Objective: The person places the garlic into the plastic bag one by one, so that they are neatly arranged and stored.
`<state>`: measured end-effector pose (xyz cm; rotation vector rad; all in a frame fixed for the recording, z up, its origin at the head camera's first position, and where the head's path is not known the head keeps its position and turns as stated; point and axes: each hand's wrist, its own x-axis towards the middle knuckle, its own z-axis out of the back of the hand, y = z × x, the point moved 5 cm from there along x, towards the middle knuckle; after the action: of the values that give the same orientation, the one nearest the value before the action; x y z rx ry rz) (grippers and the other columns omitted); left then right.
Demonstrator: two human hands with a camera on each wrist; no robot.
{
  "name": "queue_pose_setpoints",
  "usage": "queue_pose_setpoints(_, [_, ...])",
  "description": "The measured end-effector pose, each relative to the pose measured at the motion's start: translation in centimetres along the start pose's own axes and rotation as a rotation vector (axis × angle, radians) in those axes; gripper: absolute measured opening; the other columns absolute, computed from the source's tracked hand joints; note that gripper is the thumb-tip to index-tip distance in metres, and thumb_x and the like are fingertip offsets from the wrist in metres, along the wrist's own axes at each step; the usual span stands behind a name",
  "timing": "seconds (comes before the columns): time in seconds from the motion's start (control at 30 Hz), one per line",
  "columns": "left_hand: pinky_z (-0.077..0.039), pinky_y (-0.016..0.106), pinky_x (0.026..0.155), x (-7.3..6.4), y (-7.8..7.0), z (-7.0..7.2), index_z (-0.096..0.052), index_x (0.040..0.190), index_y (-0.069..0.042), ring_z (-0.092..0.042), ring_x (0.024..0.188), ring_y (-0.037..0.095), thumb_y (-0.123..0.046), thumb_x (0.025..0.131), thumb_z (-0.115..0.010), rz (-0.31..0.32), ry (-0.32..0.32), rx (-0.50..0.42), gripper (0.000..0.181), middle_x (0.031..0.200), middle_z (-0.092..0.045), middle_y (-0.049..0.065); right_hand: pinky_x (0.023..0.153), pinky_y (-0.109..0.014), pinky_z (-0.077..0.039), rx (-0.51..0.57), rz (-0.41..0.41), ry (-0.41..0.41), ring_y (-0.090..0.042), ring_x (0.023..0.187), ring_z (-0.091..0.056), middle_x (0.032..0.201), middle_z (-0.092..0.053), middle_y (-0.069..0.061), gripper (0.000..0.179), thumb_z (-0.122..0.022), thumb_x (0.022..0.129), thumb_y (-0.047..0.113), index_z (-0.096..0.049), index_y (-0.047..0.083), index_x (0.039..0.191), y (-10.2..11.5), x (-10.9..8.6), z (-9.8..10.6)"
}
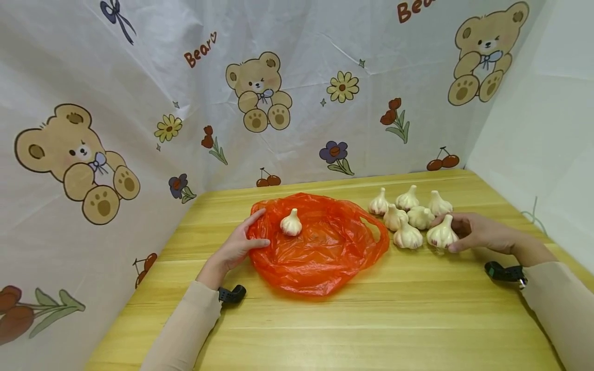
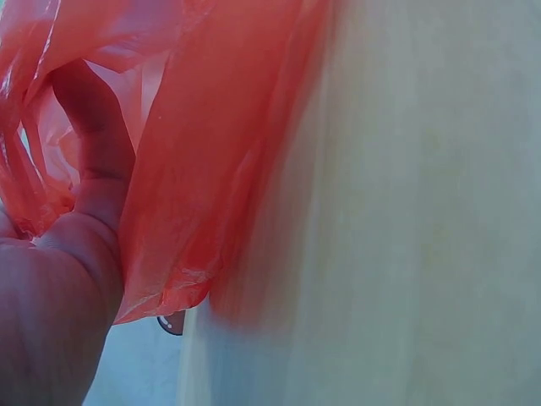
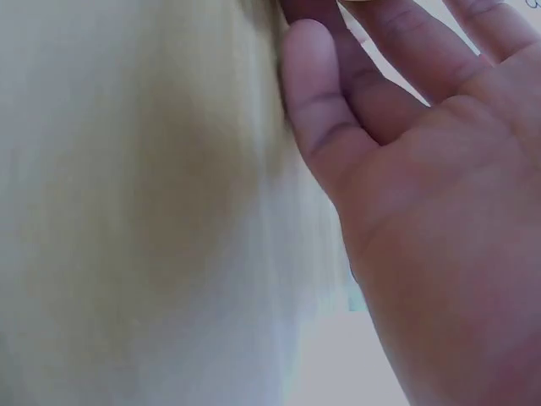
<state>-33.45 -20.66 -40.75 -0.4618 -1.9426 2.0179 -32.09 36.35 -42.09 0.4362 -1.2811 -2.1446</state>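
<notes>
A red plastic bag (image 1: 320, 281) lies spread on the table with its mouth facing up, and one garlic bulb (image 1: 291, 222) sits inside toward its left. My left hand (image 1: 234, 247) holds the bag's left edge, thumb over the near side. In the left wrist view, the red film (image 2: 211, 152) hangs around a finger of that hand. On the right, my right hand (image 1: 482, 234) grips a garlic bulb (image 1: 442, 233) between the thumb in front and the fingers behind it. The right wrist view shows the curled fingers (image 3: 311, 76), with the bulb mostly hidden.
Several more garlic bulbs (image 1: 408, 237) stand in a cluster left of and behind the right hand, close to the bag's loop handle (image 1: 384, 239). Beneath is a wooden table (image 1: 352, 335). A bear-printed cloth (image 1: 297, 149) rises along its back and left side.
</notes>
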Motion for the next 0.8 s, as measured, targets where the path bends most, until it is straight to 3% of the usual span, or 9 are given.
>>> queue_pose_setpoints(0.27, [-0.056,0.036,0.102,0.0,-0.2,0.2,-0.025,0.164,-0.030,-0.035,0.149,0.039,0.003,0.091,-0.071,-0.005,-0.003,0.003,0.093,0.169,-0.022,0.009,0.089,-0.019,-0.055,-0.028,-0.013,-0.011,-0.003,0.110,-0.065,0.126,-0.069,0.007,0.052,-0.067,0.094,-0.003,-0.047,-0.004,0.142,0.9,0.2,0.6])
queue_pose_setpoints(0.43, [-0.057,0.035,0.101,0.1,-0.2,0.4,-0.024,0.165,-0.030,-0.035,0.149,0.039,0.004,0.092,-0.070,-0.013,-0.007,0.003,0.093,0.169,-0.020,0.010,0.086,-0.020,-0.054,-0.050,0.033,-0.021,-0.009,0.103,-0.066,0.119,-0.070,-0.001,0.052,-0.069,0.093,-0.004,-0.049,-0.001,0.141,2.4,0.6,0.8])
queue_pose_setpoints(0.53, [-0.057,0.034,0.101,0.1,-0.1,0.3,-0.025,0.164,-0.030,-0.035,0.149,0.038,0.004,0.091,-0.070,-0.008,-0.013,-0.001,0.092,0.169,-0.021,0.010,0.084,-0.022,-0.055,-0.055,0.052,-0.021,-0.015,0.100,-0.066,0.115,-0.070,-0.004,0.052,-0.070,0.092,-0.004,-0.049,-0.001,0.140,3.3,0.9,0.5])
queue_pose_setpoints(0.8, [-0.056,0.034,0.102,0.1,0.1,0.0,-0.024,0.165,-0.027,-0.035,0.150,0.039,0.005,0.091,-0.070,-0.003,0.002,-0.014,0.093,0.169,-0.022,0.010,0.086,-0.020,-0.054,-0.101,0.093,0.001,-0.010,0.106,-0.066,0.122,-0.070,-0.004,0.052,-0.067,0.095,-0.002,-0.047,-0.003,0.142,5.5,1.6,-0.8])
